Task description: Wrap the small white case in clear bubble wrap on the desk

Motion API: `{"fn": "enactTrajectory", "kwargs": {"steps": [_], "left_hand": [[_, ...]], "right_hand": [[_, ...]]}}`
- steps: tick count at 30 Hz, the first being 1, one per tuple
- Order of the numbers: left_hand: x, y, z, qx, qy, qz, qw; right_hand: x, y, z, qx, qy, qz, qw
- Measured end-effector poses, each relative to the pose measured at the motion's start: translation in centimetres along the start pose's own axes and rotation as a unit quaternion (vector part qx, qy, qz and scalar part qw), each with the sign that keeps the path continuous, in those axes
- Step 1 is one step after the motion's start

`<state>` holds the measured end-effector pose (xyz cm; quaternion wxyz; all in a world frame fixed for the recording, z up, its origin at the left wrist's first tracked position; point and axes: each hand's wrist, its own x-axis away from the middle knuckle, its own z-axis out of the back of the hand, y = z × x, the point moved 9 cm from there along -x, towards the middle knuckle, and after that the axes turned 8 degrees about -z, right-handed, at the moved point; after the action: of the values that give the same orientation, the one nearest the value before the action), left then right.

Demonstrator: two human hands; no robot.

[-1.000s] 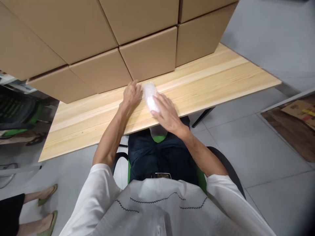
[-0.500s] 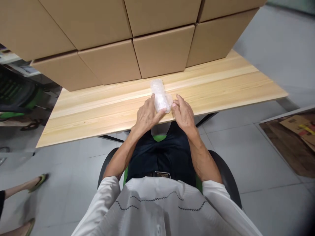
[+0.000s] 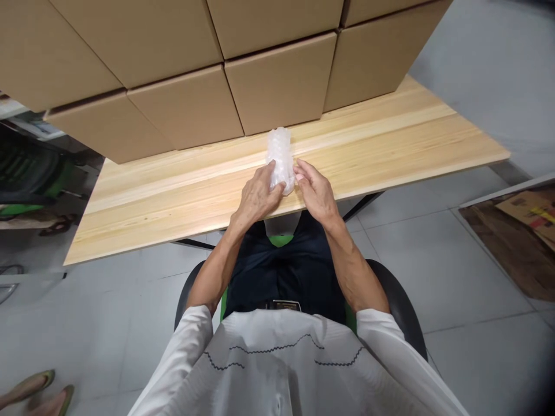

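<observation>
A bundle of clear bubble wrap [image 3: 281,155] lies lengthwise on the wooden table, close to its front edge; whatever is inside cannot be made out. My left hand [image 3: 256,193] grips its left side and near end, thumb across the near end and fingers along the side. On the right side, my right hand [image 3: 315,189] has its thumb and fingertips pinched together at the wrap's edge.
Stacked cardboard boxes [image 3: 281,84] form a wall along the back of the wooden table [image 3: 390,138]. Flattened cardboard [image 3: 515,237] lies at the far right. Another person's feet [image 3: 43,393] show at the lower left, and a dark chair [image 3: 30,162] stands at the left.
The loose flap on the right of the bubble wrap now lies against the bundle. My right hand has moved slightly left with it. The other person's feet have shifted.
</observation>
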<state>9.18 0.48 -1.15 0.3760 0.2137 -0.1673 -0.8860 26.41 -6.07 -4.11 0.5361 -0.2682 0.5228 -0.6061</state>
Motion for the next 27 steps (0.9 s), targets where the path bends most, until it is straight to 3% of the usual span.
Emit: {"fn": "enactTrajectory", "kwargs": {"steps": [5,12,18,23,27], "left_hand": [[-0.3,-0.2,0.1,0.004,0.002,-0.001,1.0],[-0.8,-1.0,0.3,0.017,-0.006,-0.01,1.0],[-1.3,-1.2,0.8,0.03,-0.03,-0.009,0.999],[-2.2,-0.5,1.5,0.006,-0.062,-0.003,0.998],[-3.3,0.0,1.9,-0.04,-0.063,-0.006,0.997]], "right_hand": [[-0.5,-0.3,-0.2,0.03,-0.031,0.012,0.999],[-2.1,-1.2,0.4,0.074,-0.133,0.094,0.984],[-3.9,-0.6,0.3,0.201,-0.122,0.116,0.965],[-4.1,-1.0,-0.5,0.236,-0.124,0.16,0.95],[-4.0,-1.5,-1.2,0.269,-0.124,0.149,0.943]]}}
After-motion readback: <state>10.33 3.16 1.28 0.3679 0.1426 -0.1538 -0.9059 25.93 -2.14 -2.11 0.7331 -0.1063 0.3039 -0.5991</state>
